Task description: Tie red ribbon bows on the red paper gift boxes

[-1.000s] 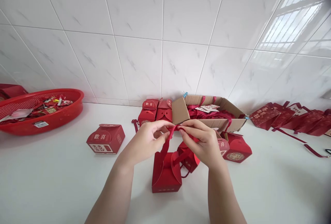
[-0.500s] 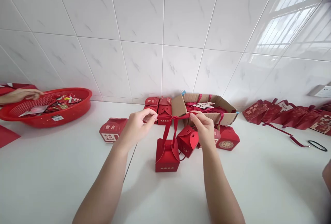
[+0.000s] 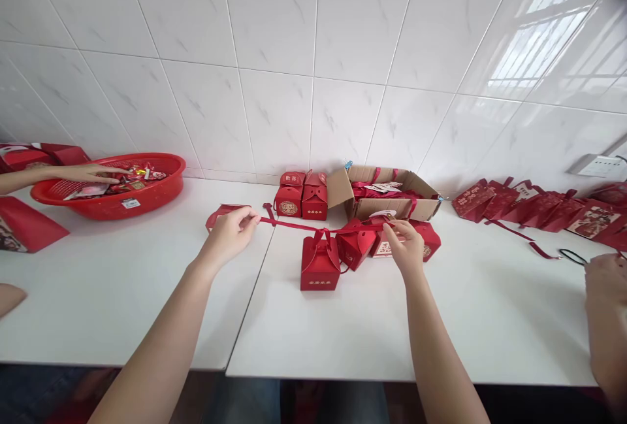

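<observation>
A small red gift box (image 3: 320,267) stands upright on the white table, with a red ribbon (image 3: 294,225) gathered at its top. My left hand (image 3: 230,236) pinches one end of that ribbon, out to the left. The other end is pinched in my right hand (image 3: 405,241), so the ribbon stretches nearly level above the box. Just behind, a tilted red box (image 3: 356,247) with holes in its flaps leans close by. My left hand partly hides another red box (image 3: 215,215).
Two red boxes (image 3: 314,196) and a cardboard carton (image 3: 392,207) of ribbons stand by the wall. At left, a co-worker's hand (image 3: 93,172) reaches into a red basket (image 3: 169,192) of wrapped sweets. Folded red boxes (image 3: 519,205) lie right, near another person's hand (image 3: 605,274).
My hands have moved apart, drawing the ribbon out sideways and down close to the box top. The co-worker's hand reaches farther into the basket, and another hand has appeared at the right.
</observation>
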The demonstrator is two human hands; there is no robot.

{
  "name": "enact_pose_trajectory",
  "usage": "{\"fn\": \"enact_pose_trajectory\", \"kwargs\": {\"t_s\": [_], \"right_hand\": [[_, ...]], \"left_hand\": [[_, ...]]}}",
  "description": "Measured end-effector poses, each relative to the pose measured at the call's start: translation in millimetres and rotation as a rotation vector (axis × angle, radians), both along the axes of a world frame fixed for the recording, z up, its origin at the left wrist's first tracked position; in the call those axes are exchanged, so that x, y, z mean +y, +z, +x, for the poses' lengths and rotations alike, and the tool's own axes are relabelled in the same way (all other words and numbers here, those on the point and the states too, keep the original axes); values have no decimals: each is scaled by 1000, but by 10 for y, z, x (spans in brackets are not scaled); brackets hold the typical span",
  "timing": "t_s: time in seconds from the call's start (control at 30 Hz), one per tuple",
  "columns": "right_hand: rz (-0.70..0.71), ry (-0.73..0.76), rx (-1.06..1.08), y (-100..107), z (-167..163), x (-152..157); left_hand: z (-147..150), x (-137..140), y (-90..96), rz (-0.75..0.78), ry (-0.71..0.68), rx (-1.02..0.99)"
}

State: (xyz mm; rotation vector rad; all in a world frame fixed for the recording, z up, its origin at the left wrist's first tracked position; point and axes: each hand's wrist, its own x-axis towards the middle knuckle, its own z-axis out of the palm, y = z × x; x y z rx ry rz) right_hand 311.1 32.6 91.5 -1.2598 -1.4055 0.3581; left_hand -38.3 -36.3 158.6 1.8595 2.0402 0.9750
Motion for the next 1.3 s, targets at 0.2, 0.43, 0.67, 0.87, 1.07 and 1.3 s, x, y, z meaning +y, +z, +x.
{"fn": "enact_pose_trajectory", "kwargs": {"t_s": [0.2,0.43,0.67,0.87,1.07,1.3], "right_hand": [[1,-190,-64,-320,397,-150],[-28,-229,-88,-583,461,-370],[-34,-263,-53,-546,452,-528],[-45,-363,89,-431,472,-889],[-132,-367,135,-335,507,-1260],[-101,-291,152,-389,565,-1468]], "left_hand": [[-397,-64,-436,-186,190,143],[-402,-56,-689,-281,276,152],[-390,17,-700,-244,286,144],[-407,-16,-689,-171,267,99],[-349,-70,-602,-4,283,47],[-306,-99,-668,74,265,27]]}}
